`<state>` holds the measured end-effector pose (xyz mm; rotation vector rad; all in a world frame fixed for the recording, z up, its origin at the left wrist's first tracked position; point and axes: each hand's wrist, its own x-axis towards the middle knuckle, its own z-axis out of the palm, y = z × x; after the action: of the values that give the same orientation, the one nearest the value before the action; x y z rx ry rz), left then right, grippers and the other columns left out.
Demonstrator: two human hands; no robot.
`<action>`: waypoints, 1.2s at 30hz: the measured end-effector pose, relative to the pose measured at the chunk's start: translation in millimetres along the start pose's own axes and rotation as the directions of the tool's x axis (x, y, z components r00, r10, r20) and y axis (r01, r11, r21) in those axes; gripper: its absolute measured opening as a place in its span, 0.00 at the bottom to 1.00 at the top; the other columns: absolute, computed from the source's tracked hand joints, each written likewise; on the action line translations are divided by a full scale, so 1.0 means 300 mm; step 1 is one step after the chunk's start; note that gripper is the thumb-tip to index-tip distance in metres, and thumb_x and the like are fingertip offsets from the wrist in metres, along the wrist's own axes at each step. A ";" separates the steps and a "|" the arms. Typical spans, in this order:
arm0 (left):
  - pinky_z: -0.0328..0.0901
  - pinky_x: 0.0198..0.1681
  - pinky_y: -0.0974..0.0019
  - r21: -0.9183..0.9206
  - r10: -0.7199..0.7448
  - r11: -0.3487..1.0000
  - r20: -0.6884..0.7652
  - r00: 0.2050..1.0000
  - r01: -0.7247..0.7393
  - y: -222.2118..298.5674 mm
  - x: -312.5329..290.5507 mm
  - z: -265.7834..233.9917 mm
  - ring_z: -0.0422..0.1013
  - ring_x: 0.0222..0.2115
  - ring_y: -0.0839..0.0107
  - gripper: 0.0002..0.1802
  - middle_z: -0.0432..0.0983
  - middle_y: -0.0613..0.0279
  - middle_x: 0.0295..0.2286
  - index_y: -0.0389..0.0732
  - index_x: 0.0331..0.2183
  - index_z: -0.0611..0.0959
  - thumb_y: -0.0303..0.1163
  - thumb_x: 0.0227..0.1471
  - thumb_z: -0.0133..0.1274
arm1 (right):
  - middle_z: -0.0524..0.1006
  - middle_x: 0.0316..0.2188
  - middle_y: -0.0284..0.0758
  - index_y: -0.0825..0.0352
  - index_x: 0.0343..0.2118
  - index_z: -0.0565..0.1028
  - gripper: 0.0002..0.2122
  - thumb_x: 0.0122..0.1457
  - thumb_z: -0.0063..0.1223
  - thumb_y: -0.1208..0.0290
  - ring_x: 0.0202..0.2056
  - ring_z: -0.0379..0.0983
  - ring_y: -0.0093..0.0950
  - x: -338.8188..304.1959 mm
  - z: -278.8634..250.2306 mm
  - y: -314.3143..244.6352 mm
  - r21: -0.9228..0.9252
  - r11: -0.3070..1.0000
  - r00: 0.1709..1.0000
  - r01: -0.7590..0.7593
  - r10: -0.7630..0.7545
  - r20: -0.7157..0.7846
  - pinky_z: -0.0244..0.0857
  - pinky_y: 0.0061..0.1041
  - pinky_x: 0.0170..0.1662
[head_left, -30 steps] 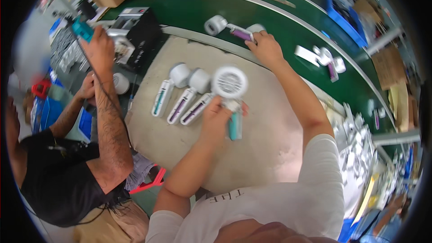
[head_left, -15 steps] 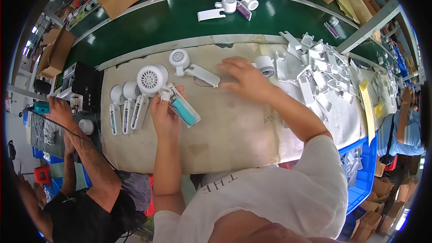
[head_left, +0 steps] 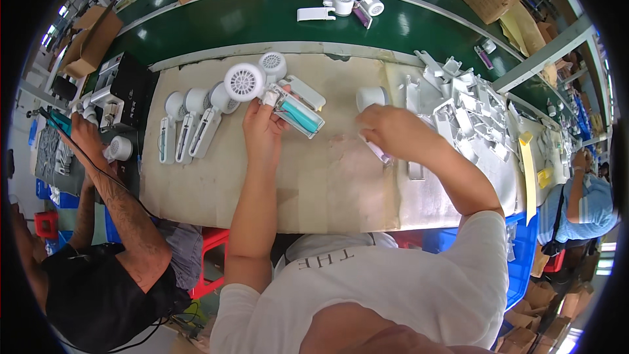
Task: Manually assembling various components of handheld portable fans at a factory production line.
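Left hand [head_left: 263, 123] grips a white fan [head_left: 245, 82] by its neck [head_left: 270, 97], seemingly the safest hold, above the tabletop [head_left: 327, 187]; likely light, stiff, its open handle [head_left: 300, 117] fragile; right hand [head_left: 393, 132] curls at another fan [head_left: 371, 96], grip unclear

Dark lettering [head_left: 325, 261] on white shirt [head_left: 406, 292]

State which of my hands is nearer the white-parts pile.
Right. Your right hand is just left of the white-parts pile; your left hand is farther left, holding a fan.

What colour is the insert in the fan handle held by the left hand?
The insert is teal, and shows best in the head view.
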<state>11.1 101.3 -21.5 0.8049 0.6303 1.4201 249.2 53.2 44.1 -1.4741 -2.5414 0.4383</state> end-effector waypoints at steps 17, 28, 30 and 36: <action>0.66 0.43 0.62 -0.237 -0.104 0.963 0.098 0.990 0.125 -0.008 -0.033 -0.003 0.67 0.44 0.67 0.23 0.65 0.57 0.47 0.38 0.49 0.64 0.36 0.53 0.40 | 0.70 0.39 0.54 0.65 0.48 0.65 0.21 0.47 0.39 0.75 0.41 0.68 0.46 0.050 -0.003 0.456 0.022 0.720 0.621 -0.694 0.614 -0.488 0.61 0.39 0.45; 0.67 0.42 0.60 -0.243 0.020 0.970 0.067 0.998 -0.003 -0.023 -0.030 0.001 0.67 0.45 0.62 0.24 0.66 0.50 0.46 0.37 0.49 0.65 0.31 0.49 0.47 | 0.68 0.28 0.26 0.62 0.46 0.65 0.22 0.46 0.54 0.79 0.31 0.62 0.17 0.159 0.018 -0.057 0.781 0.603 0.887 0.159 0.260 -0.381 0.58 0.15 0.35; 0.67 0.42 0.60 -0.209 0.039 0.978 0.088 0.995 -0.020 -0.016 -0.048 0.025 0.67 0.44 0.62 0.24 0.66 0.50 0.45 0.37 0.48 0.65 0.31 0.48 0.48 | 0.71 0.32 0.29 0.62 0.45 0.66 0.21 0.46 0.54 0.81 0.35 0.65 0.18 0.198 0.034 -0.112 0.764 0.611 0.888 0.206 0.211 -0.408 0.61 0.17 0.38; 0.67 0.42 0.60 -0.159 0.057 0.986 0.103 0.993 -0.040 -0.036 -0.072 0.034 0.67 0.43 0.63 0.25 0.67 0.54 0.44 0.38 0.47 0.66 0.27 0.46 0.51 | 0.71 0.29 0.30 0.62 0.45 0.66 0.22 0.45 0.54 0.85 0.35 0.70 0.22 0.245 -0.004 -0.171 0.784 0.616 0.961 0.080 0.162 -0.225 0.65 0.21 0.37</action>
<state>24.2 78.9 -25.9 0.7700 0.4138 1.4415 171.0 93.3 62.3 -1.1141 -1.6891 1.1027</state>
